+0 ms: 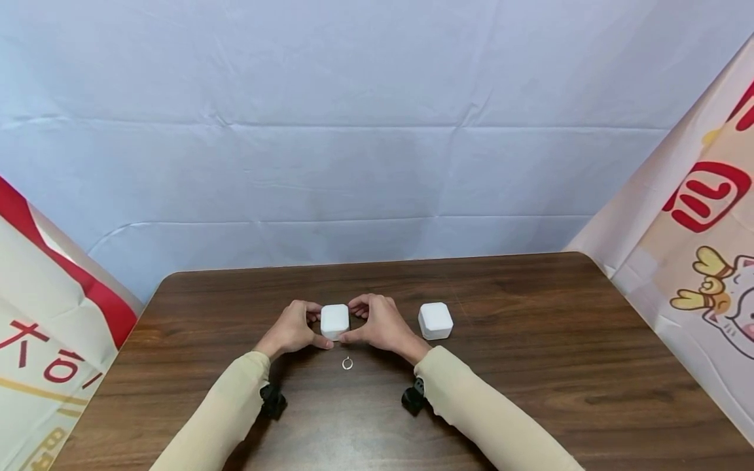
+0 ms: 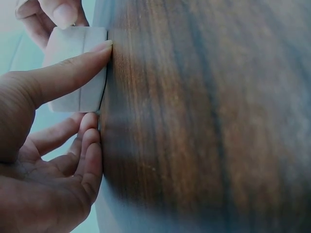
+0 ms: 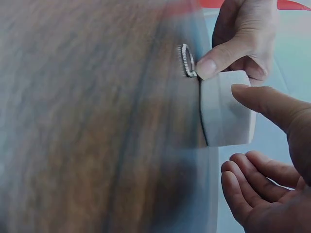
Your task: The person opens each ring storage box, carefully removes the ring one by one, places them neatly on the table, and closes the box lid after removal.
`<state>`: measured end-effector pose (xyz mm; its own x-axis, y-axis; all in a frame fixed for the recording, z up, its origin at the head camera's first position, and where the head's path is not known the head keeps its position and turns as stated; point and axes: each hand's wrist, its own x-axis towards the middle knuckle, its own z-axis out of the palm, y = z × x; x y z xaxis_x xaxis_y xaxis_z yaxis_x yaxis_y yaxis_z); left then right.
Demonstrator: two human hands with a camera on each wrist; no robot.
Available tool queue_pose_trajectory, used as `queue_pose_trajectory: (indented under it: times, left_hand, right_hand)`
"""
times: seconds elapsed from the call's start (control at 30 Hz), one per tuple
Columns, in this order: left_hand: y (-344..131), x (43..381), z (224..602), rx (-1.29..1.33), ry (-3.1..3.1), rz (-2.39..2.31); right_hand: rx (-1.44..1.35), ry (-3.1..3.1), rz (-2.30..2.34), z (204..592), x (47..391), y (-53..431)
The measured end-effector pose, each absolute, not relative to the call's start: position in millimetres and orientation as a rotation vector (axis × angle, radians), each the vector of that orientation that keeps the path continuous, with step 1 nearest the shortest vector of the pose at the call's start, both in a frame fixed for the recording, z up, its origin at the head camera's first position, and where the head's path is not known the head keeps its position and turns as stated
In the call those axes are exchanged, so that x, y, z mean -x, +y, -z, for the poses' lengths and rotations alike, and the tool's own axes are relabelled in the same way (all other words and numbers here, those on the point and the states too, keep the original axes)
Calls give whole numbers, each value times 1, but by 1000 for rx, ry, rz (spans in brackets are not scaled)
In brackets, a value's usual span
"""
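To the box's (image 1: 335, 319) left, the table (image 1: 194, 340) is reaching well past the left hand (image 1: 296, 328), its far edge running some way beyond the box. The left hand is curving about the box's left side, thumb lying along the near face and fingers sitting beside the wall; whether they are gripping I cannot tell. The box is standing on the table between both hands, a seam crossing its walls; it is looking roughly square from above, showing no clear long axis. Just on the person's side of the box, slightly right of its middle, the ring (image 3: 185, 60) is lying, the right thumb seeming nearer to it than the left. The right hand (image 1: 383, 324) is touching the box's near face with its thumb, its loosely bent fingers standing apart from the right wall. Farther right of the box, the second box (image 1: 436, 320) is standing, the widest stretch of table opening beyond it.
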<state>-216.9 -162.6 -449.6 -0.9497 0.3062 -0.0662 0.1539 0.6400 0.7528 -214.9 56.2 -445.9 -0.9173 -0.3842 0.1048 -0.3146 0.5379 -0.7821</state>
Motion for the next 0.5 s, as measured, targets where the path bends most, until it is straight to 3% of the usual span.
queue_pose_trajectory:
  times: [0.5]
  left_hand:
    - [-168, 207, 435, -363, 2680, -1280]
  right_hand:
    - [705, 2658, 1421, 427, 209, 99]
